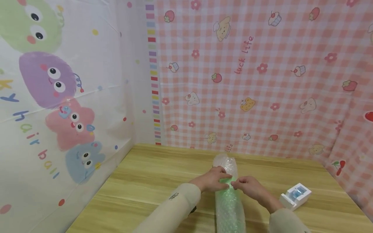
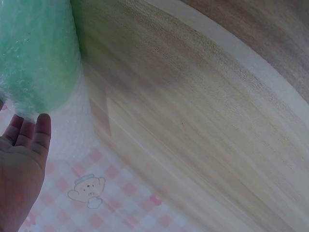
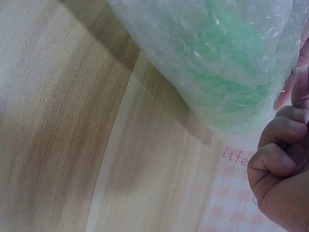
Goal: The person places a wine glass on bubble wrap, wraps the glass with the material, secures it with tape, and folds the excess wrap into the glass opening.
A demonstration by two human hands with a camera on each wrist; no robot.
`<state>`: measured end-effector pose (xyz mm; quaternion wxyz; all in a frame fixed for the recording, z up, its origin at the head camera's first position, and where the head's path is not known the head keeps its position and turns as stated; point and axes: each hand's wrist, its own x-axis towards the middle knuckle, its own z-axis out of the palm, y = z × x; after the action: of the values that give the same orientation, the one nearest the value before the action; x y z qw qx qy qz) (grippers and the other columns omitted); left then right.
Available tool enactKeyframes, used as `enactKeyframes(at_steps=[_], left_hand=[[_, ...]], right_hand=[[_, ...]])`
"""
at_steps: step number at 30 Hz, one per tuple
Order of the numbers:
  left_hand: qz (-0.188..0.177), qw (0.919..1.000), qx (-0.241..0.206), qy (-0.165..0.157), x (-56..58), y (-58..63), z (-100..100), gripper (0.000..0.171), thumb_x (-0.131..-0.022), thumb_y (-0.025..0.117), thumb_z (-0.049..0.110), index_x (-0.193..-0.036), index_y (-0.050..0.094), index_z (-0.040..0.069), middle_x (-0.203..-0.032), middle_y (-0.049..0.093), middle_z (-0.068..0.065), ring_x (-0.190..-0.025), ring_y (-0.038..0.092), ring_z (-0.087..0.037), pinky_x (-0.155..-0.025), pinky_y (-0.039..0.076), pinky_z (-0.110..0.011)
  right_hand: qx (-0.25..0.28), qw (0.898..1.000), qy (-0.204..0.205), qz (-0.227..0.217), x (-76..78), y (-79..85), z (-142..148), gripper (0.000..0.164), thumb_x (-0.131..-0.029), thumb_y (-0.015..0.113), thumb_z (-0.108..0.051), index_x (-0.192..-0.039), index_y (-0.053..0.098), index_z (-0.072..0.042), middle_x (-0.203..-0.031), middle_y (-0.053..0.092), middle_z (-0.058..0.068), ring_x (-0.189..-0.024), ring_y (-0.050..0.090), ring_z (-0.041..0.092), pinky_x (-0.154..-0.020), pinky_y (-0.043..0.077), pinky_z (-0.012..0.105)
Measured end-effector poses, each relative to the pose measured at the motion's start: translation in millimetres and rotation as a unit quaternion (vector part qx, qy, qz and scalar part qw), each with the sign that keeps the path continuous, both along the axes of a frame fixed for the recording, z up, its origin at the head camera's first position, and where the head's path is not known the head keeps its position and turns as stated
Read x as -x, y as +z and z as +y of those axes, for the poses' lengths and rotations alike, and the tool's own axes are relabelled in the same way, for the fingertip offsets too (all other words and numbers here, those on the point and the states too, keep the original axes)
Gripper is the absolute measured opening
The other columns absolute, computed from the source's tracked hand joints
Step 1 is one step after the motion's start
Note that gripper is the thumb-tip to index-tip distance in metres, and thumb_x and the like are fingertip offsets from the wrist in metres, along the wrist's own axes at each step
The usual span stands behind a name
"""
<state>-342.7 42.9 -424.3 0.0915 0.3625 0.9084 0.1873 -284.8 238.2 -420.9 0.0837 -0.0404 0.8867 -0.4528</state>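
A long green object (image 2: 41, 53) lies wrapped in clear bubble wrap (image 1: 230, 213), running away from me across the table. The wrap's loose far end sticks out past the green part. My left hand (image 1: 211, 179) rests on the wrapped bundle from the left, its fingers extended over the top. From the right, my right hand (image 1: 252, 187) comes close over the bundle with thumb and index finger together and the other fingers curled. A small piece of clear tape (image 3: 301, 76) shows at its fingertips in the right wrist view.
A white tape dispenser (image 1: 295, 196) with a bluish roll stands on the wood-grain table (image 1: 163, 171), right of my right hand. Behind the table hangs a pink checked cloth (image 1: 247, 87); a white cloth with cartoon figures (image 1: 116, 97) covers the left side.
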Motion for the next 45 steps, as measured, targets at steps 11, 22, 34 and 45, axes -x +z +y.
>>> enactKeyframes(at_steps=[11, 22, 34, 45], left_hand=[[0.007, 1.0000, 0.003, -0.004, -0.6, 0.3, 0.8, 0.047, -0.099, 0.060, 0.035, -0.145, 0.053, 0.024, -0.132, 0.047, 0.002, -0.122, 0.042, -0.012, -0.096, 0.045, -0.028], [0.013, 0.9998, 0.014, -0.008, -1.0, -0.7, 2.4, 0.046, -0.101, 0.055, 0.034, -0.146, 0.051, 0.025, -0.135, 0.045, 0.001, -0.124, 0.041, -0.012, -0.097, 0.044, -0.028], [0.014, 0.9999, 0.001, 0.005, -3.5, -1.5, 5.0, 0.041, -0.107, 0.039, 0.032, -0.144, 0.054, 0.024, -0.134, 0.048, 0.000, -0.123, 0.042, -0.013, -0.100, 0.042, -0.028], [0.029, 0.9993, -0.025, -0.002, -2.0, -5.7, 4.6, 0.042, -0.102, 0.056, 0.036, -0.139, 0.059, 0.018, -0.130, 0.050, -0.001, -0.119, 0.047, -0.014, -0.097, 0.045, -0.027]], right_hand=[[0.001, 1.000, 0.022, -0.006, 4.3, -2.7, 1.3, 0.038, -0.098, 0.060, -0.034, -0.070, 0.058, -0.007, -0.068, 0.046, -0.004, -0.066, 0.040, 0.015, -0.063, 0.039, 0.033], [-0.040, 0.999, -0.005, -0.018, 6.4, -5.1, -1.0, 0.043, -0.094, 0.065, -0.039, -0.064, 0.052, -0.011, -0.069, 0.042, -0.002, -0.068, 0.040, 0.016, -0.064, 0.043, 0.035], [-0.045, 0.998, -0.005, -0.032, 3.6, -6.0, -1.9, 0.048, -0.094, 0.064, -0.036, -0.059, 0.038, -0.017, -0.056, 0.028, -0.005, -0.054, 0.025, 0.011, -0.053, 0.035, 0.027], [0.038, 0.992, 0.074, -0.094, -2.7, -3.5, 13.8, 0.039, -0.099, 0.059, -0.033, -0.066, 0.045, -0.016, -0.055, 0.029, -0.008, -0.050, 0.018, 0.007, -0.046, 0.019, 0.019]])
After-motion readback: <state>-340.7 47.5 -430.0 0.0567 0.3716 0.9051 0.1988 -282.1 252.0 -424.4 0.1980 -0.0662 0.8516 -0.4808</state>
